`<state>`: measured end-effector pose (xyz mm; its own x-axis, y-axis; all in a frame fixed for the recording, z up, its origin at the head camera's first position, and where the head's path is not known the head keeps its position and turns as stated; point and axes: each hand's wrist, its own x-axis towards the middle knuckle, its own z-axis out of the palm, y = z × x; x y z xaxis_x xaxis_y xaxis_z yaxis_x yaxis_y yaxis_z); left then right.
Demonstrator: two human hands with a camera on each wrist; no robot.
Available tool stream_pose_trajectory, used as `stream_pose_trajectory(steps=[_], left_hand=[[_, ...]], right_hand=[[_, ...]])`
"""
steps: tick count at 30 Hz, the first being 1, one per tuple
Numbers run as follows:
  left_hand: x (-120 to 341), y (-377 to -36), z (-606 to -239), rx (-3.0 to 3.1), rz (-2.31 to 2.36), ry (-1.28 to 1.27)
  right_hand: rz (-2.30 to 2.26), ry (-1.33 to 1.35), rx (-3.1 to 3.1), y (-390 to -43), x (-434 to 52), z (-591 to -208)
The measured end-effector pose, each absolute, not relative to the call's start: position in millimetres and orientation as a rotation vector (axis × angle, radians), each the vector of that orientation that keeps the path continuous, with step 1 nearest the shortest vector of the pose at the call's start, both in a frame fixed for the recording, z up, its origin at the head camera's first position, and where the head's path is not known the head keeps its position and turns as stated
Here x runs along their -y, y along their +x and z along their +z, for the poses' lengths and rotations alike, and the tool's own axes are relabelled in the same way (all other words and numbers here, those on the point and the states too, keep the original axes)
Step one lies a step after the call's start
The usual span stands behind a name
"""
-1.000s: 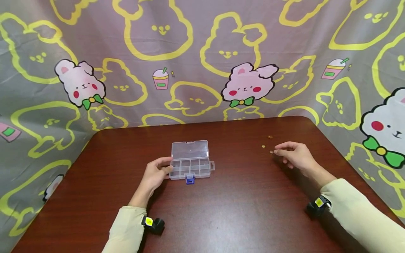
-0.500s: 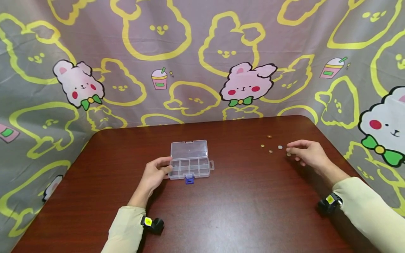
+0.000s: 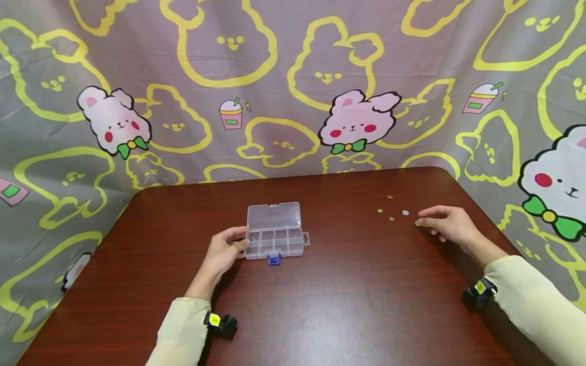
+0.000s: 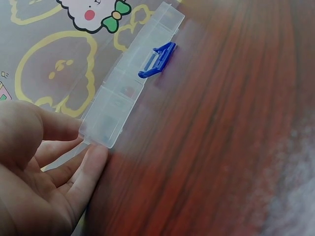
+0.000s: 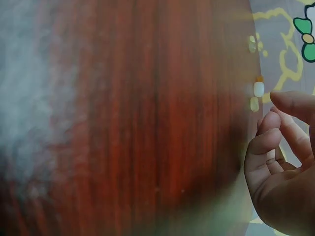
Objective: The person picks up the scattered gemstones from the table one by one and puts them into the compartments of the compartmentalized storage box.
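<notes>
A clear plastic compartment box lies on the table with its lid open and a blue latch at the front. My left hand holds the box's left end between thumb and fingers; in the left wrist view the box corner sits against my fingertips. Several small round pieces lie far right, among them a pale one and a tan one. My right hand rests with its fingertips at the tan piece, fingers loosely curled, holding nothing I can see.
The dark wood table is backed by a grey cloth with yellow and pink rabbit prints. The table's right edge runs close behind my right hand. Two small pieces show near that edge in the right wrist view.
My right hand slid to the right along the table, uncovering the pale piece and the tan one, then settled beside them. The left hand and the box stayed still.
</notes>
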<state>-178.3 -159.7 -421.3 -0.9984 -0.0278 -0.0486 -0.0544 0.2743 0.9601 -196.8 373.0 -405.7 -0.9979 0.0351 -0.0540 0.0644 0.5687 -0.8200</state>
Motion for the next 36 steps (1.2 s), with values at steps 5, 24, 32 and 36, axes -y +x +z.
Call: stream_pose_trajectory(steps=[5, 24, 32, 36], left_hand=[[159.3, -178.3, -420.7, -2.492, 1.873, -0.084], [160.8, -179.2, -420.8, -2.479, 1.892, -0.083], [160.0, -179.3, -421.0, -2.483, 1.894, -0.092], [159.5, -178.7, -420.7, -2.481, 1.898, -0.09]], right_hand=[[-1.375, 0.051, -2.768, -198.0, -371.4, -407.0], [-1.247, 0.027, -2.783, -204.2, -366.8, -406.7], [-1.225, 0.043, -2.797, -205.7, -366.3, -408.1], [-1.219, 0.042, -2.807, -205.4, -366.3, -408.4]])
